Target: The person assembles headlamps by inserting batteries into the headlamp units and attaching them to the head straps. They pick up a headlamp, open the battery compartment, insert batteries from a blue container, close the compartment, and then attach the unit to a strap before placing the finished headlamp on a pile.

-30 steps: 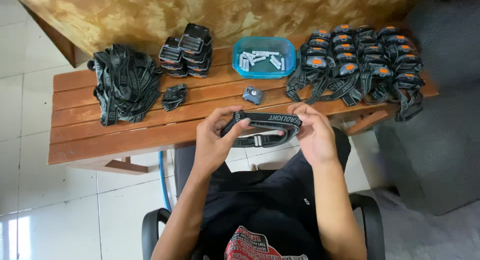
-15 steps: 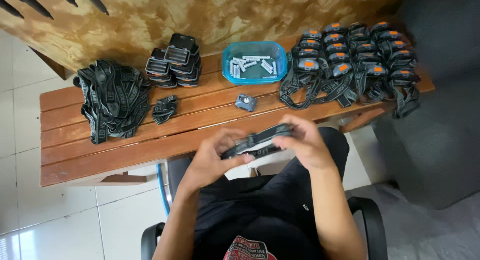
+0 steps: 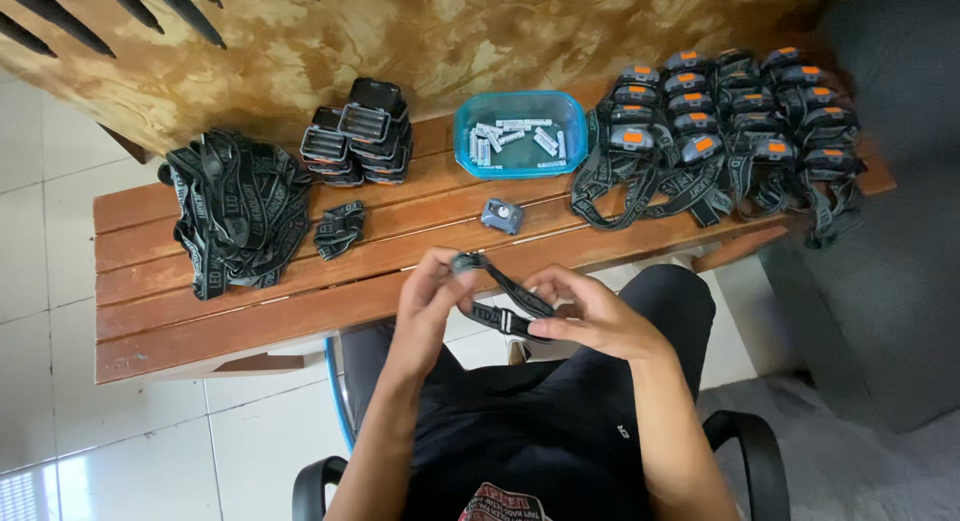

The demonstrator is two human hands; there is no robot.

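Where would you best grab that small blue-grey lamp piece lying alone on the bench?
Probably by its two short ends, coming straight down from above. The lamp piece lies flat on the bench, clear of the blue tray and straps, so fingers can likely close across its compact body.

- Strap point(image 3: 510, 303) between the fingers: woven black cloth, matt.
- Bench point(image 3: 250, 301) beyond the fingertips: slatted wood, smooth, reddish-brown finish.
- Tray point(image 3: 520, 163) farther beyond: translucent blue plastic, glossy.

My L hand point(image 3: 432, 293) & R hand point(image 3: 590, 316) are up in front of my chest — fingers curled, pinching — forearms angled inward, wrists slightly bent.
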